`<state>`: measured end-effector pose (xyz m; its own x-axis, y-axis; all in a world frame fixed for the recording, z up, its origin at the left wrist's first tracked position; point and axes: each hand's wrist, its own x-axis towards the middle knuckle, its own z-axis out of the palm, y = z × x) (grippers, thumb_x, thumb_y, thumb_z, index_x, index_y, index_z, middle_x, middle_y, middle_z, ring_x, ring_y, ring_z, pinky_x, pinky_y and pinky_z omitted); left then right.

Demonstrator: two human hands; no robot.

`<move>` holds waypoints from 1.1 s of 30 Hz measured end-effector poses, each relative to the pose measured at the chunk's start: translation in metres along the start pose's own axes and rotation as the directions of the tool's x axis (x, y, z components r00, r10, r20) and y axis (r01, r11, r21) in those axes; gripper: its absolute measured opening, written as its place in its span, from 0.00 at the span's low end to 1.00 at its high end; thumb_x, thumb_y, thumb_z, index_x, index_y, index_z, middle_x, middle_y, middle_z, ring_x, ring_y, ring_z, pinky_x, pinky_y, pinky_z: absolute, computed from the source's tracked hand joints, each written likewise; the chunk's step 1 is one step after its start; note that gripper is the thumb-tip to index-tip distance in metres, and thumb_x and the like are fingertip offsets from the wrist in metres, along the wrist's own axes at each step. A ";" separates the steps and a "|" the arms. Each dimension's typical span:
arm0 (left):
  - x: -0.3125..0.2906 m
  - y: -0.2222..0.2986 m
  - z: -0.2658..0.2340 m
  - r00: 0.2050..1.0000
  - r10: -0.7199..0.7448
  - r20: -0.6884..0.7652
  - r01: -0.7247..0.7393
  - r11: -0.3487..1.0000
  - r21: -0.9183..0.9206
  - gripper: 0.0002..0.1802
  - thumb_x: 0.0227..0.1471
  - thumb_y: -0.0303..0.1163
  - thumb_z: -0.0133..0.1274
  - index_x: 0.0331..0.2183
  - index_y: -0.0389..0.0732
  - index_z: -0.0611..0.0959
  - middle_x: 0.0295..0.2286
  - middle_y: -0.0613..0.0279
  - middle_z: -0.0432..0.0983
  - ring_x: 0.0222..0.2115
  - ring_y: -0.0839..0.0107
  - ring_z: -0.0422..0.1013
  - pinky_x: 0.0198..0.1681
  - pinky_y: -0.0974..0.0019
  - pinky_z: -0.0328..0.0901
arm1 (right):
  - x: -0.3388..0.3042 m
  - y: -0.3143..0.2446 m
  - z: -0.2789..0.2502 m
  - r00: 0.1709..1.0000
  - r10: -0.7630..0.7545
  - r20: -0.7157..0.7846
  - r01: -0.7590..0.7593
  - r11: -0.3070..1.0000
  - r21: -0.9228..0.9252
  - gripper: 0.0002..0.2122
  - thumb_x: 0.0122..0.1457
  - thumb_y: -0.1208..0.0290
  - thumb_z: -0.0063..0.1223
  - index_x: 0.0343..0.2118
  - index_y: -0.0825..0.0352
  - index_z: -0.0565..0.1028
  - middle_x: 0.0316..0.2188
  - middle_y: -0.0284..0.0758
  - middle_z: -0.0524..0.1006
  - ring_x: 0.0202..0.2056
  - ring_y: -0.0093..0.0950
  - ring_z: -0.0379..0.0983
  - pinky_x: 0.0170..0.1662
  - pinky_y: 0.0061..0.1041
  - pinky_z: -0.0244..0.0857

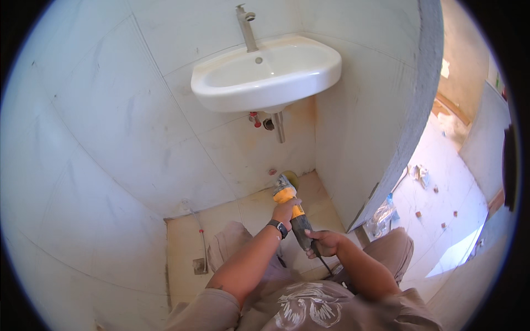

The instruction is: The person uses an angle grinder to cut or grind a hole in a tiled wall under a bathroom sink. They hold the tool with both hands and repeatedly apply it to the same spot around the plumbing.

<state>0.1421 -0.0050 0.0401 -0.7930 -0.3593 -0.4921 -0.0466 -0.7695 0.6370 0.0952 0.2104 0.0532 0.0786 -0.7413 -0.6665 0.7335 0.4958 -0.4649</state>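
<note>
Both hands hold a yellow and black angle grinder (298, 221), its head pointing away from me at the foot of the tiled wall. My left hand (285, 212) wraps round the yellow front part near the head; a dark watch sits on that wrist. My right hand (324, 243) grips the black rear end, where a dark cord runs down. The round disc (291, 177) shows at the far end, close to the wall's base; whether it touches the tile or spins I cannot tell. A reddish pipe plug (273, 171) sits in the wall just beyond it.
Above hangs a white washbasin (265, 77) with a metal faucet (247, 27) and a drain pipe (278, 128). At left, a flexible hose (203, 237) runs to a square floor drain (200, 266). A partition wall (375, 110) stands right; plastic wrapping (382, 217) and rubble lie beyond it.
</note>
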 end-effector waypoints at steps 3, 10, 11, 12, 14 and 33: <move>0.015 -0.014 -0.006 0.998 -0.068 -0.006 0.067 0.996 -0.050 0.19 0.47 0.31 0.66 0.42 0.40 0.79 0.31 0.63 0.76 0.31 0.64 0.75 0.38 0.55 0.72 | 0.007 0.005 -0.003 1.000 0.021 -0.003 -0.020 0.994 0.106 0.23 0.63 0.45 0.60 0.43 0.63 0.74 0.33 0.36 0.75 0.35 0.35 0.75 0.44 0.38 0.72; 0.064 -0.053 -0.019 0.990 0.105 -0.092 -0.086 0.979 0.186 0.21 0.44 0.31 0.69 0.41 0.39 0.81 0.33 0.61 0.80 0.32 0.64 0.77 0.37 0.57 0.73 | 0.038 -0.002 -0.010 0.916 -0.193 -0.352 0.032 0.910 -0.414 0.29 0.59 0.48 0.65 0.53 0.66 0.71 0.41 0.41 0.78 0.43 0.39 0.77 0.50 0.41 0.71; 0.071 -0.059 -0.021 0.982 0.164 -0.089 -0.139 0.961 0.238 0.22 0.43 0.32 0.69 0.42 0.39 0.81 0.34 0.60 0.80 0.33 0.64 0.78 0.38 0.57 0.73 | 0.048 -0.006 -0.008 0.841 -0.316 -0.438 -0.019 0.793 -0.610 0.29 0.59 0.49 0.65 0.55 0.67 0.71 0.43 0.42 0.79 0.44 0.40 0.78 0.51 0.42 0.72; 0.078 -0.061 -0.022 0.970 0.201 -0.137 -0.152 0.939 0.308 0.26 0.42 0.34 0.70 0.44 0.37 0.80 0.37 0.56 0.81 0.37 0.60 0.78 0.42 0.57 0.73 | 0.065 -0.010 -0.003 0.783 -0.444 -0.436 0.037 0.733 -0.679 0.35 0.56 0.52 0.67 0.59 0.71 0.67 0.47 0.48 0.79 0.47 0.44 0.79 0.53 0.42 0.72; 0.096 -0.053 -0.025 0.938 0.288 -0.193 -0.177 0.876 0.448 0.33 0.40 0.38 0.71 0.47 0.35 0.78 0.41 0.51 0.82 0.43 0.55 0.79 0.47 0.56 0.72 | 0.095 -0.034 0.004 0.634 -0.641 -0.432 -0.191 0.411 -0.891 0.37 0.54 0.54 0.68 0.59 0.73 0.63 0.46 0.55 0.80 0.48 0.51 0.79 0.52 0.44 0.72; 0.190 0.077 -0.057 0.855 0.506 -0.113 -0.314 0.679 0.664 0.38 0.44 0.33 0.69 0.51 0.32 0.68 0.48 0.37 0.76 0.51 0.42 0.74 0.56 0.50 0.70 | 0.296 -0.179 -0.077 0.578 -0.811 -0.087 0.072 0.156 -0.985 0.29 0.54 0.69 0.70 0.56 0.72 0.69 0.53 0.45 0.77 0.54 0.38 0.76 0.53 0.35 0.70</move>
<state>0.0224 -0.1630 -0.0379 -0.6327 -0.7566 -0.1653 -0.1861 -0.0586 0.9808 -0.0651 -0.0627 -0.1060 -0.6082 -0.7916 -0.0588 -0.5447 0.4701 -0.6945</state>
